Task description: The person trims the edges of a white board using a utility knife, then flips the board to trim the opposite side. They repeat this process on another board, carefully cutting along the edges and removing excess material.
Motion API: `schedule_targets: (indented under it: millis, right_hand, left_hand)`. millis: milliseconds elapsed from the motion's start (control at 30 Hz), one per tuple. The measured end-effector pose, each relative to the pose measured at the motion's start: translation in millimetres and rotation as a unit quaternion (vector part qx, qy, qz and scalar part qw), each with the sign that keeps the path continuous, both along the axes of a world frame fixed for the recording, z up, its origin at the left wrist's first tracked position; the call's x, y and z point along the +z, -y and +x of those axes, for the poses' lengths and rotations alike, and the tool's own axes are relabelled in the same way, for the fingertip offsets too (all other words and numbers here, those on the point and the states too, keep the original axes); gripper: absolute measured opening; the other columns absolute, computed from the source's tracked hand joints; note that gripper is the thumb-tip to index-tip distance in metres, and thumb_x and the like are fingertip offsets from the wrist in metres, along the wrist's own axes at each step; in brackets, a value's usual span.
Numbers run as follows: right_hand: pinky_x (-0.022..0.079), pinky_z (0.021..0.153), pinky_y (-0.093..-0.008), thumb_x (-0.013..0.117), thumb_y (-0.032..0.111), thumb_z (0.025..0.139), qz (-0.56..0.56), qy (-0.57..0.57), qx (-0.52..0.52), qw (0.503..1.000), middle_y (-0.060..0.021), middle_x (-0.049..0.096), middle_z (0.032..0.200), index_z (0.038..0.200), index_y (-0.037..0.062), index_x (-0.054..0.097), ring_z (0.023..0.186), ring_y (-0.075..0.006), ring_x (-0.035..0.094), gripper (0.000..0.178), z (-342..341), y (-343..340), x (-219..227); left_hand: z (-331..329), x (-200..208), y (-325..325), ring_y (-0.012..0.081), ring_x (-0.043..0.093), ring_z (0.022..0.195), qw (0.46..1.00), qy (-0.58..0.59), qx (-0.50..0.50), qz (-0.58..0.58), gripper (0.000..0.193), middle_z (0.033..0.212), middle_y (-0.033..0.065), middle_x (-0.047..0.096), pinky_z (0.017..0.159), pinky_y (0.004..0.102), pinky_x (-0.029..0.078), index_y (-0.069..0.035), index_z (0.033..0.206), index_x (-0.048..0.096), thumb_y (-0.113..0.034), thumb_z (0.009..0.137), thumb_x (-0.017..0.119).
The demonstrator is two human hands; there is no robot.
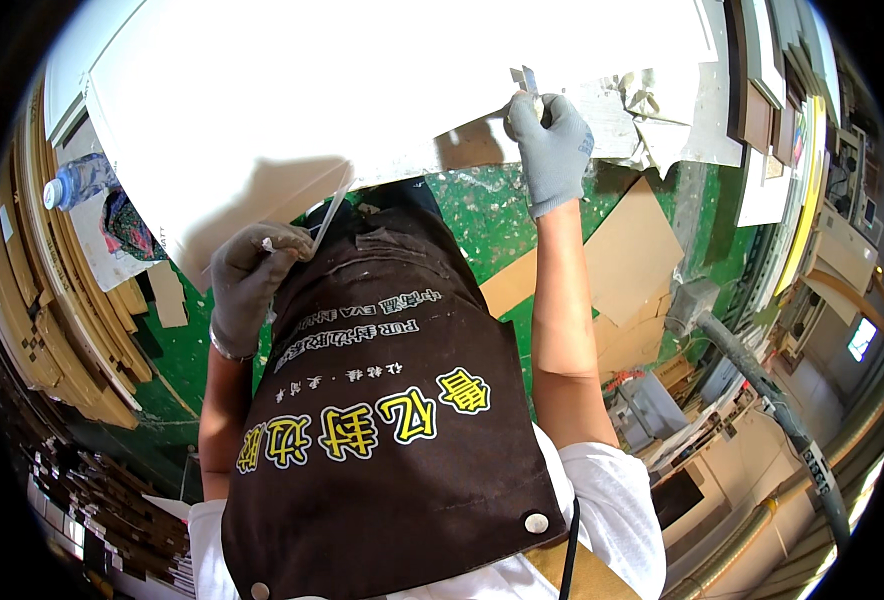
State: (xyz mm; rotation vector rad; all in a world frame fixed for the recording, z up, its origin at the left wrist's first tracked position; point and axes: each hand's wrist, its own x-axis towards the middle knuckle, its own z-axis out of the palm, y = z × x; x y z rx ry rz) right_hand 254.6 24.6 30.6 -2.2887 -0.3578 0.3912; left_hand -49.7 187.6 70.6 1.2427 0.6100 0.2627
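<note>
My left hand (252,280), in a grey work glove, is closed at the near edge of a large white panel (262,90). A thin white strip (330,212) runs out from its fingers, and a small white bit shows at the fingertips. My right hand (550,150), also gloved, is raised over the panel's edge farther right. Its fingers are pinched on a small flat metal blade (528,80) that points away from me. The blade's lower part is hidden by the glove. Glare washes out much of the panel's surface.
A plastic bottle (80,182) lies left of the panel, beside a patterned cloth (130,225). Stacked boards (37,270) line the left. Torn scraps (652,125) are right of my right hand. Cardboard (634,250) lies on the green floor; a grey pole (752,370) stands right.
</note>
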Motion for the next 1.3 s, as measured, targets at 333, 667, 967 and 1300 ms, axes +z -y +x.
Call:
schedule_targets:
  millis: [333, 667, 967, 1300]
  right_hand:
    - [0.048, 0.062, -0.035, 0.075, 0.035, 0.081, 0.062, 0.004, -0.026, 0.998, -0.0096, 0.061, 0.065, 0.078, -0.0015, 0.061, 0.059, -0.0214, 0.057, 0.039, -5.6, -0.9, 1.4]
    - [0.047, 0.062, -0.04, 0.072, 0.042, 0.082, 0.008, 0.07, -0.016, 0.997, -0.016, 0.059, 0.065, 0.076, -0.0011, 0.061, 0.06, -0.0285, 0.058, 0.045, -3.9, -2.2, 10.0]
    - [0.033, 0.045, -0.0246, 0.065, 0.022, 0.09, 0.185, -0.018, -0.121, 0.975, -0.0024, 0.06, 0.065, 0.082, -0.002, 0.067, 0.049, -0.0055, 0.041, 0.026, 13.4, 10.9, -16.4]
    - [0.047, 0.07, -0.0282, 0.062, 0.009, 0.087, 0.174, 0.019, -0.129, 0.976, -0.0058, 0.061, 0.083, 0.09, -0.0044, 0.062, 0.078, -0.0091, 0.053, 0.013, -3.7, 11.5, -6.0]
  left_hand:
    - [0.0, 1.3, 1.2, 0.0183, 0.064, 0.089, 1.0, -0.004, 0.008, -0.011, 0.005, 0.092, 0.0125, 0.069, 0.081, 0.031, 0.052, 0.003, 0.094, 0.064, 0.002, 0.093, 0.06]
    - [0.5, 0.5, 0.5, 0.0187, 0.064, 0.09, 1.0, -0.003, 0.005, -0.004, 0.005, 0.092, 0.013, 0.068, 0.082, 0.0311, 0.052, 0.003, 0.093, 0.064, 0.003, 0.093, 0.059]
    - [-0.8, -2.8, 0.1, 0.0188, 0.065, 0.089, 1.0, 0.001, 0.002, -0.007, 0.005, 0.093, 0.0131, 0.069, 0.081, 0.031, 0.052, 0.003, 0.093, 0.064, 0.004, 0.092, 0.059]
    - [-6.4, 5.1, -1.2, 0.0229, 0.064, 0.083, 0.99, 0.075, 0.041, -0.108, 0.003, 0.091, 0.0143, 0.068, 0.082, 0.039, 0.052, 0.001, 0.091, 0.062, -0.001, 0.092, 0.061]
